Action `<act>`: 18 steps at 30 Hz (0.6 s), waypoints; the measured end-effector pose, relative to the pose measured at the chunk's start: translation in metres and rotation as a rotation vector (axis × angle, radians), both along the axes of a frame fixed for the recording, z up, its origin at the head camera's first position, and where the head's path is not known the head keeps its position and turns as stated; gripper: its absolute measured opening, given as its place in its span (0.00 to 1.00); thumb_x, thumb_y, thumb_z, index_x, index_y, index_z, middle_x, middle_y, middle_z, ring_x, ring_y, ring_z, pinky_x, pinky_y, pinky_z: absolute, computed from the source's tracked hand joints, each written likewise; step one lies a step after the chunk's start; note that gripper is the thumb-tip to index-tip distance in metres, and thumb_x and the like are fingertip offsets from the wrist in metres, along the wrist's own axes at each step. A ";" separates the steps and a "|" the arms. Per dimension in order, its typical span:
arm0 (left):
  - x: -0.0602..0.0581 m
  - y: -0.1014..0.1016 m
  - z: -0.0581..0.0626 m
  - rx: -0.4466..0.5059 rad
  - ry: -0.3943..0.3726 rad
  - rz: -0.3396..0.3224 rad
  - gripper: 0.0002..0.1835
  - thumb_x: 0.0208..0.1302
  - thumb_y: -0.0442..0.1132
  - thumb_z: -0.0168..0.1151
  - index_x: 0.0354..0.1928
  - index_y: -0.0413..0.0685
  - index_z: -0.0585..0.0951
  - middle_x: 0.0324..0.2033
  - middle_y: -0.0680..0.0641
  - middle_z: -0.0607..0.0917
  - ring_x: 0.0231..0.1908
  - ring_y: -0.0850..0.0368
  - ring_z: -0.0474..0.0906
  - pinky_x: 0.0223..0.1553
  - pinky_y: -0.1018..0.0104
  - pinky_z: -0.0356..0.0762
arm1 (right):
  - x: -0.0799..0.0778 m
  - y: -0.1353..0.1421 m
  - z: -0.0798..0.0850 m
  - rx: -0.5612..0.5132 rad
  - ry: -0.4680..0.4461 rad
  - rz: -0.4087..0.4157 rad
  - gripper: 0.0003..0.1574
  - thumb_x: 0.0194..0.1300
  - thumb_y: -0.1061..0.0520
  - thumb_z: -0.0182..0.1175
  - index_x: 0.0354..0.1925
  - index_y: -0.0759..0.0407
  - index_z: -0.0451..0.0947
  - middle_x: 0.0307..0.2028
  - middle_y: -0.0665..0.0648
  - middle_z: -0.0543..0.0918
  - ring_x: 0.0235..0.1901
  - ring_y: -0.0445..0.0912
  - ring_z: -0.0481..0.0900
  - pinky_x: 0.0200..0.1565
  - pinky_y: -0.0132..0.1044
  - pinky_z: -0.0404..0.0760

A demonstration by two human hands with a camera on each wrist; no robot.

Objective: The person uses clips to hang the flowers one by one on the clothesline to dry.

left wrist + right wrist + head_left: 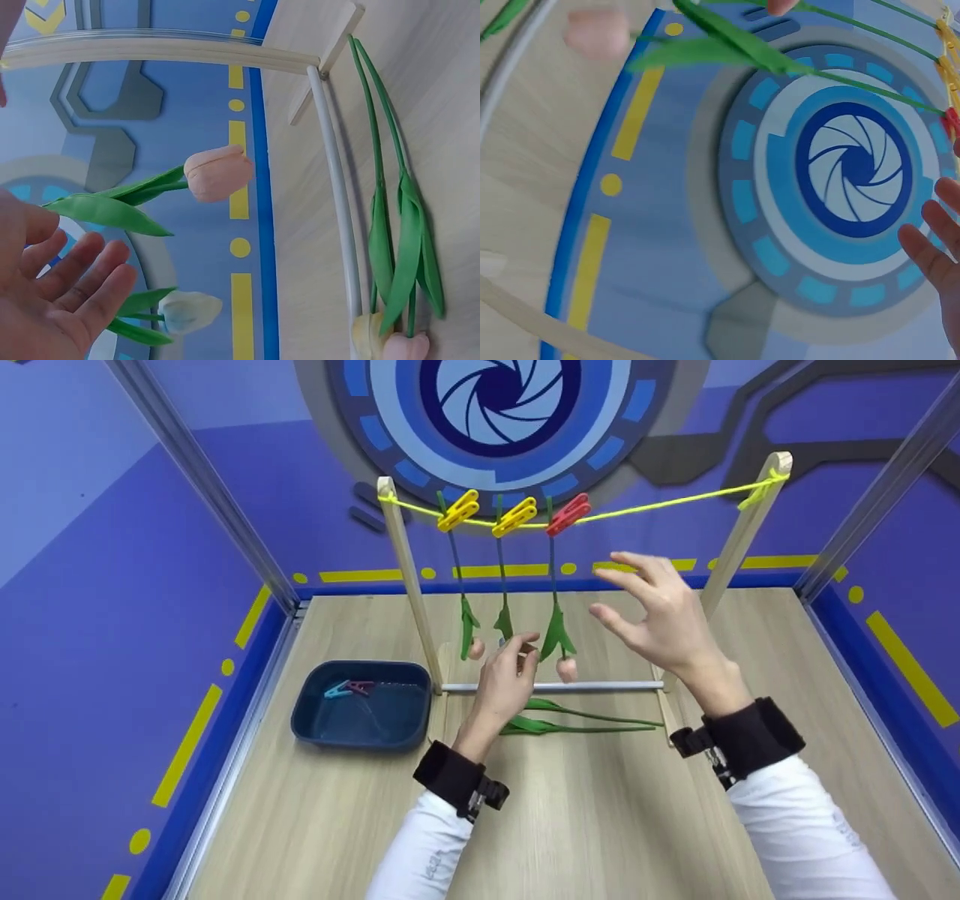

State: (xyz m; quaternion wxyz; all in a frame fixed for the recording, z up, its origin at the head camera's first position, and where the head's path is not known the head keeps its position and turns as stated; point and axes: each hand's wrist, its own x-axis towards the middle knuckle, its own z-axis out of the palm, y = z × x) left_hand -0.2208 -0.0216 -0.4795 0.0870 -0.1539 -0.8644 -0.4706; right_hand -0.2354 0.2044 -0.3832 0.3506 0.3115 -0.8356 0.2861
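Note:
Three tulips hang head-down from a yellow cord (667, 505). Two yellow clothespins (459, 511) and a red clothespin (569, 515) clip their stems. My left hand (507, 679) is beside the lower part of the hanging flowers, its fingers loosely bent around nothing. Close to those fingers in the left wrist view are a pink tulip (217, 174) and a whitish tulip (189, 312). My right hand (660, 611) is raised right of the red clothespin, fingers spread and apart from it. Two more tulips (592, 728) lie on the table, their heads behind the left hand in the head view.
A dark blue tub (375, 718) stands on the left, holding a turquoise clothespin (337, 690) and a dark red clothespin (361, 687). Wooden posts (409, 577) carry the cord at both ends. A pale rod (600, 686) joins them low down. Patterned walls surround the table.

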 end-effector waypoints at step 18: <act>0.021 -0.049 -0.029 -0.108 -0.036 0.075 0.13 0.74 0.40 0.53 0.51 0.48 0.84 0.46 0.47 0.89 0.42 0.55 0.86 0.45 0.61 0.82 | 0.028 0.013 -0.108 -0.026 -0.228 -0.039 0.31 0.53 0.55 0.74 0.56 0.61 0.81 0.61 0.70 0.77 0.60 0.66 0.73 0.59 0.63 0.70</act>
